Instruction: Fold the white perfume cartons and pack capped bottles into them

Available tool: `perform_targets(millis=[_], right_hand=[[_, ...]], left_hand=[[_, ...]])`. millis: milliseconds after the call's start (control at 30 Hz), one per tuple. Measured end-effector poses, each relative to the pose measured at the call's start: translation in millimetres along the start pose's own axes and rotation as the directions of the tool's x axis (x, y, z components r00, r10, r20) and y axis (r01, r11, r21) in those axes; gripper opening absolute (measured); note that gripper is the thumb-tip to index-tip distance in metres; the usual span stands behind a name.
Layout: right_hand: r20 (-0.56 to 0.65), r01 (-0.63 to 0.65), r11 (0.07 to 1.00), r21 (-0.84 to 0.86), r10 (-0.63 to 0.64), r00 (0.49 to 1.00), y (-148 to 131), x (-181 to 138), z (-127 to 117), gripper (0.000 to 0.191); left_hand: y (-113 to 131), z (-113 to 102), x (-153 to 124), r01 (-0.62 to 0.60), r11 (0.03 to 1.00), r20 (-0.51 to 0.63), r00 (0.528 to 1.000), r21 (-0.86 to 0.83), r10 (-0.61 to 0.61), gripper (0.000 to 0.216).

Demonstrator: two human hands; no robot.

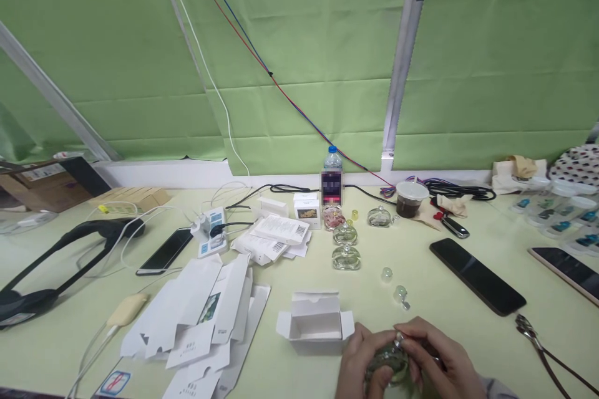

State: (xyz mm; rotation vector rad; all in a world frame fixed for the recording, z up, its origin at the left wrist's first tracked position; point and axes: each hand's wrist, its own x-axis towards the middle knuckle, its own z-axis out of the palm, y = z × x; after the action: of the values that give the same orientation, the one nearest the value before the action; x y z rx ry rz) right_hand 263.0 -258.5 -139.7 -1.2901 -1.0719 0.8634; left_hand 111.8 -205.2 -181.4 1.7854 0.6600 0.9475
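Note:
Near the bottom edge, right of centre, my left hand (362, 358) is closed around a clear glass perfume bottle (393, 358) with a greenish tint. Its top is pinched between the fingers of my right hand (433, 352), which partly hide the neck. An open white box (316, 326) stands just left of my left hand, flaps spread. Beyond my hands lie small clear caps (400, 293) (387, 274). Farther back, similar perfume bottles (345, 257) (345, 234) (379, 217) and a pinkish one (334, 218) rest on the table.
Flattened white cartons (196, 318) spread across the left-centre. A power strip (212, 230), a phone (165, 251) and a black headset frame (65, 262) lie farther left. To the right are another phone (477, 275), a lidded cup (412, 197) and clear tubs (561, 224). A capped drink bottle (332, 162) stands behind.

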Motion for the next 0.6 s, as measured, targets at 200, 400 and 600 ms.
perform_targets(millis=[200,400,600], right_hand=[[0.219,0.063,0.998,0.02,-0.066,0.974,-1,8,-17,0.022],[0.139,-0.028,0.995,0.093,0.015,0.99,6,7,-18,0.016],[-0.001,-0.042,0.994,0.101,0.042,0.999,-4,4,-9,0.018]], left_hand=[[3,-1,1,0.017,1.0,0.006,1.0,0.007,-0.017,0.052],[5,0,0,0.006,1.0,0.017,1.0,0.005,-0.006,0.056],[5,0,0,0.021,1.0,0.012,1.0,-0.009,-0.02,0.053]])
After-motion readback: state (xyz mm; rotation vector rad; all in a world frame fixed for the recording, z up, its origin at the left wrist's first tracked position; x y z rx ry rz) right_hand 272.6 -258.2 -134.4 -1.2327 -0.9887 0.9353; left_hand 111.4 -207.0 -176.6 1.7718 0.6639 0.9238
